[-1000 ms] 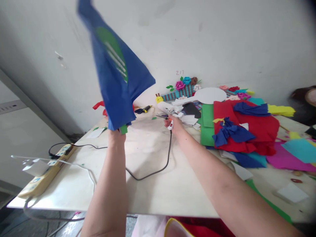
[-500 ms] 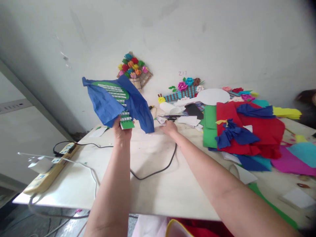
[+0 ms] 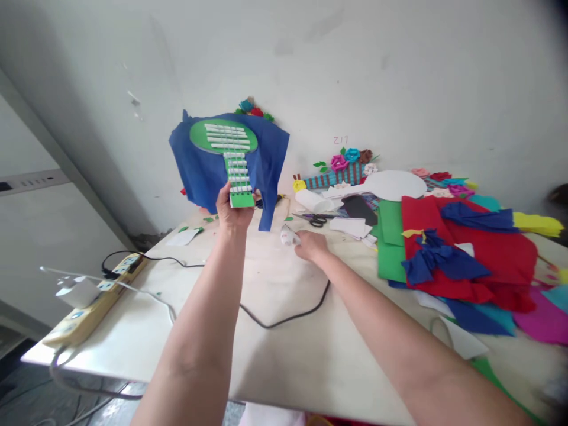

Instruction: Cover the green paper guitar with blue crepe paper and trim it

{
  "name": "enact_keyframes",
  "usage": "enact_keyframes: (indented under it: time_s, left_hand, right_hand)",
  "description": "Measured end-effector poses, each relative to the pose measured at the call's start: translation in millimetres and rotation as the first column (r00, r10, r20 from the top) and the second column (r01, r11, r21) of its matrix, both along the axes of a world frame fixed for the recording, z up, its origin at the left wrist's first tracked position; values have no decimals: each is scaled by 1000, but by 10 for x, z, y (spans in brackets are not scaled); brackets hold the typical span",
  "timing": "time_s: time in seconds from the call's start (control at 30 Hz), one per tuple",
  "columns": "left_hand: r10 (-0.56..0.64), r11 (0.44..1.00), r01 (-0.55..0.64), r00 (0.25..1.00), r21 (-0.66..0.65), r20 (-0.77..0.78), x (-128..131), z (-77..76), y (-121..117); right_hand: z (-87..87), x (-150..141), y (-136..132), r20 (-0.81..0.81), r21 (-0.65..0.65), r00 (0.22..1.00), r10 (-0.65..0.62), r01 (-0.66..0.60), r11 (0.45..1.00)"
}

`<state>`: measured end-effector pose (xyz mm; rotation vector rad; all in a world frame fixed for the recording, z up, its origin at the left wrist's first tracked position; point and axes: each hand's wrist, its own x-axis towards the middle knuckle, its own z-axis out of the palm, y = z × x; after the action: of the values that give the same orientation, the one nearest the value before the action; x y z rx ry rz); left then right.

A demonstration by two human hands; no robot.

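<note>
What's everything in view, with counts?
table: one, white, below
craft: one, green and white, centre-left
draped sheet: one, blue, behind craft
tool: one, white, centre
scissors: one, black, beyond tool
striped figure: one, blue-brown, by wall
flowers: many, multicoloured, by wall
flat paddle: one, white, by wall
crumpled sheets: several, red, right
smooth sheets: several, green, beside red
power strip: one, yellow, left
cords: several, black and white, on table
left hand: one, holding craft
right hand: one, holding tool
</note>
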<state>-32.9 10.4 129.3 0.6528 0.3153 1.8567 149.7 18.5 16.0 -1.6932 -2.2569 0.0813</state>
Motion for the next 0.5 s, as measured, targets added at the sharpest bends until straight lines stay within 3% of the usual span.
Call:
enact_keyframes:
  time_s: [0.13,0.33,0.5]
  left_hand:
    - [-65,997,66,998,39,-26,9,134,83]
    - [-115,992,117,992,40,-45,-65,139,132]
    - [-70,997,71,993,12,-90,-251,103,61]
  right_hand:
    - [13,-213,-42,-20,2,986,163,-163,987]
    - [25,-707,-32,-12,71,912,410,-408,910]
    - [-26,-1203,48,-44,42,891,452,-450,892]
